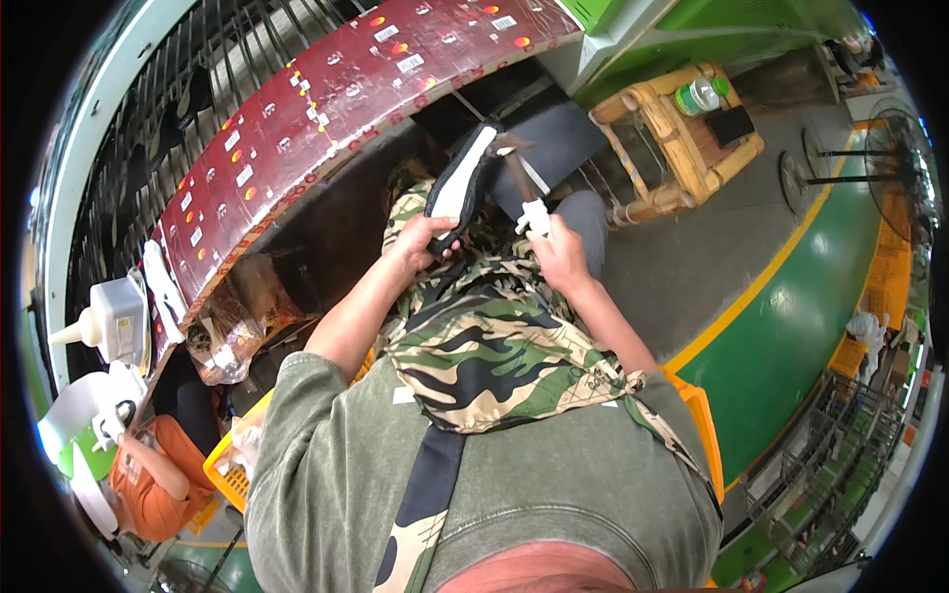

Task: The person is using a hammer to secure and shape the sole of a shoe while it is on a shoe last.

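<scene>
My left hand [425,240] grips the heel end of a black shoe upper [461,188], its white bottom turned up and its toe pointing away. The shoe lies over my lap, on a camouflage apron [484,366]. In my right hand [561,255] is a hammer [522,180] with a brown handle, held at a grip wrapped in white material. The hammer's head is close to the shoe's toe; whether the two touch I cannot tell. Fingers of both hands are closed, and the right fingertips are partly hidden.
A bench with a maroon patterned cover [326,99] curves across the front left. At the right a bamboo stool [682,148] bears a bottle [697,96] and a dark flat object [730,125]. Yellow baskets [232,484] flank me. A co-worker in orange [158,479] is at lower left.
</scene>
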Demonstrator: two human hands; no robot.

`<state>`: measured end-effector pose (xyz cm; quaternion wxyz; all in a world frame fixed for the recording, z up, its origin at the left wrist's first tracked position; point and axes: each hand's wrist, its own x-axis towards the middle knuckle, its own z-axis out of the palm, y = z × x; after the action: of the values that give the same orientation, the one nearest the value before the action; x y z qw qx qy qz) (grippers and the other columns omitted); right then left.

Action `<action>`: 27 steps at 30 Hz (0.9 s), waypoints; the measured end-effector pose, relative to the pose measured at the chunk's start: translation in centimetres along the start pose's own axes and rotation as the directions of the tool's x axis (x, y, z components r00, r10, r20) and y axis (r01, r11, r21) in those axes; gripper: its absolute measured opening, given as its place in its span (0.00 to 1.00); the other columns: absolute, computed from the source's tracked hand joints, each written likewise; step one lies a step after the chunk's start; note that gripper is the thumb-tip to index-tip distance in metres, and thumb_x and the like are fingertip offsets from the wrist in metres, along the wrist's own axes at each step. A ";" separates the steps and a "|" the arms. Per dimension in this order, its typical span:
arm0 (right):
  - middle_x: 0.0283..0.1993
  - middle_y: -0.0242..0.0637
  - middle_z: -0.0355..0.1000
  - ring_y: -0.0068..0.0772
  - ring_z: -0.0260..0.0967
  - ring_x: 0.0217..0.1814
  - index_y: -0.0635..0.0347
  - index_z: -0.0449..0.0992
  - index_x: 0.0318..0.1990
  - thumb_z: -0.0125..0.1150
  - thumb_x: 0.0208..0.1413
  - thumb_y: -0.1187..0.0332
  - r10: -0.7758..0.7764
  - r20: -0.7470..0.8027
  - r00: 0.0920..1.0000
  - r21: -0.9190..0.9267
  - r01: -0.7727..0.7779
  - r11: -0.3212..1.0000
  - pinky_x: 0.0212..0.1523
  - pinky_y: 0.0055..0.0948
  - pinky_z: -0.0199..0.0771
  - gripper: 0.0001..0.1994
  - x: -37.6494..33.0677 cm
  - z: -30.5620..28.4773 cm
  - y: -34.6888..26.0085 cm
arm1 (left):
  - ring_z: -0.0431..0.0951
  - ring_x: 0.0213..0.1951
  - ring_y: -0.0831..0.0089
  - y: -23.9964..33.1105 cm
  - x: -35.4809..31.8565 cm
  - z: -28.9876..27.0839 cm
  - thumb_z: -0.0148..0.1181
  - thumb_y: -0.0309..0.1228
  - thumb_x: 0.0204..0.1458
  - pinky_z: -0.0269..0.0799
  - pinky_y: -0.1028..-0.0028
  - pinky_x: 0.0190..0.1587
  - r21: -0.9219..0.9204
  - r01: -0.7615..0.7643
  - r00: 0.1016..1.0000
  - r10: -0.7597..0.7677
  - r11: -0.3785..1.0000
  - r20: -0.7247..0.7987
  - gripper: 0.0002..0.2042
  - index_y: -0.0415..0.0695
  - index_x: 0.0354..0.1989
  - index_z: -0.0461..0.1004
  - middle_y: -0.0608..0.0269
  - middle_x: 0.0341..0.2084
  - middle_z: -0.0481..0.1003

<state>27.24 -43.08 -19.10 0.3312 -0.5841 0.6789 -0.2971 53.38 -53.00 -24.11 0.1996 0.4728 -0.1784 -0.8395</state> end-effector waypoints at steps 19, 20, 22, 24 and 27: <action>0.19 0.32 0.66 0.25 0.62 0.11 0.62 0.67 0.37 0.55 0.59 0.69 0.334 -0.067 0.940 0.466 -0.266 0.844 0.12 0.28 0.61 0.06 1.4 2.6 6.3 | 0.79 0.18 0.67 1.7 -5.1 2.1 0.66 0.27 0.48 0.72 0.72 0.16 0.210 -0.163 0.978 0.185 0.964 -0.094 0.11 0.34 0.37 0.77 0.53 0.24 0.80; 0.20 0.33 0.66 0.26 0.63 0.11 0.62 0.68 0.37 0.57 0.58 0.69 0.348 -0.048 0.936 0.277 -0.322 0.905 0.12 0.28 0.61 0.07 1.5 2.4 7.8 | 0.79 0.18 0.67 2.5 -6.2 2.3 0.66 0.26 0.47 0.74 0.71 0.17 0.177 -0.212 0.974 0.223 0.961 -0.046 0.12 0.34 0.38 0.77 0.53 0.24 0.80; 0.20 0.33 0.66 0.26 0.63 0.11 0.62 0.68 0.37 0.57 0.57 0.69 0.380 0.036 0.924 0.297 -0.373 0.879 0.12 0.28 0.62 0.07 2.0 2.3 8.0 | 0.80 0.21 0.66 4.7 -9.8 3.2 0.67 0.25 0.45 0.76 0.70 0.21 0.087 -0.275 0.961 0.272 0.957 0.044 0.14 0.34 0.41 0.76 0.52 0.26 0.80; 0.20 0.33 0.66 0.26 0.62 0.11 0.62 0.69 0.39 0.58 0.57 0.70 0.422 0.135 0.896 0.391 -0.440 0.808 0.12 0.28 0.63 0.07 2.4 2.5 8.6 | 0.81 0.24 0.65 7.4 -11.7 3.1 0.67 0.25 0.44 0.79 0.69 0.27 0.070 -0.291 0.954 0.285 0.954 0.094 0.18 0.33 0.44 0.74 0.50 0.30 0.80; 0.21 0.33 0.67 0.26 0.63 0.12 0.60 0.70 0.39 0.58 0.58 0.70 0.439 0.169 0.883 0.536 -0.456 0.711 0.12 0.27 0.63 0.05 2.5 2.2 9.7 | 0.80 0.24 0.65 11.5 -12.7 3.3 0.64 0.25 0.46 0.79 0.69 0.26 -0.053 -0.522 0.843 0.524 0.851 0.124 0.16 0.32 0.44 0.73 0.49 0.31 0.79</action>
<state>23.00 -44.20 -28.36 0.5595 -0.2832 0.6770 -0.3853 58.41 -56.08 -7.68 0.4123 0.3471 -0.3062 -0.7847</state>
